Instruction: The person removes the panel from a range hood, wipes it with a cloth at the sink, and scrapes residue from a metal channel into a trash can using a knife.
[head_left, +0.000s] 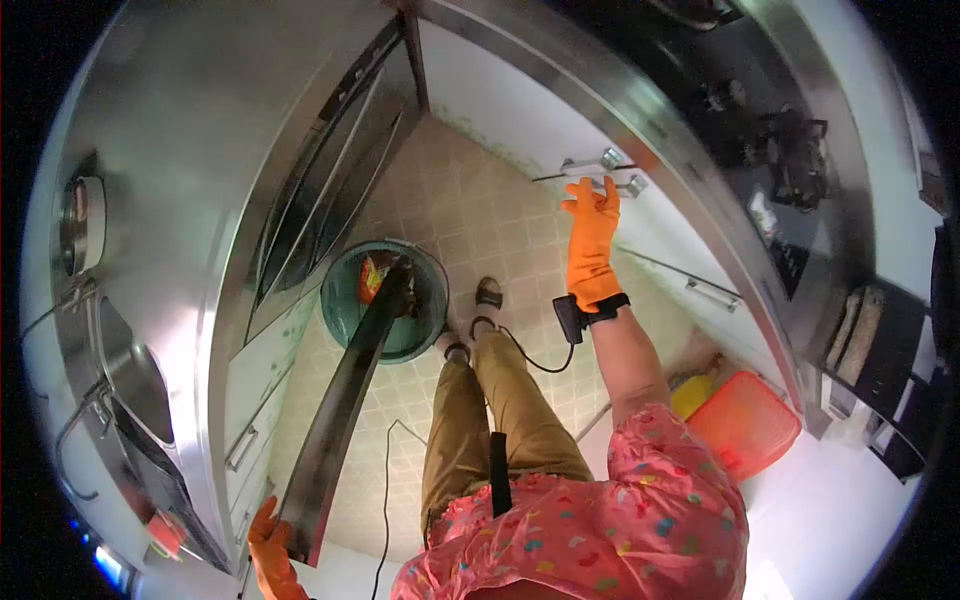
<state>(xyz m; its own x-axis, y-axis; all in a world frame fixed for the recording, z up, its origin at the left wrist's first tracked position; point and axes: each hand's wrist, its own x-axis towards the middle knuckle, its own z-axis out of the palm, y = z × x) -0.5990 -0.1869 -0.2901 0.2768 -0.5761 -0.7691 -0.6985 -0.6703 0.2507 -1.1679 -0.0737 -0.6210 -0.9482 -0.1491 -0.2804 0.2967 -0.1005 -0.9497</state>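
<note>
My left hand (272,553), in an orange rubber glove, grips the near end of a long dark metal panel (345,405). The panel slants away from me, its far end over a green bucket (335,312) on the floor. Something red and yellow (372,280) lies in the bucket beside that end; the rest of the contents is partly hidden. My right hand (594,235), also gloved in orange, reaches forward to a white cabinet front, with its fingers hooked at a metal handle (632,186). A black device (570,318) with a cable is strapped at the right wrist.
A steel counter with a sink (135,370) runs along the left. On the right, a gas stove (790,160) tops white cabinets. Near my right side stand a red plastic basket (750,425) and a yellow item (692,396). A thin cable (388,480) crosses the tiled floor.
</note>
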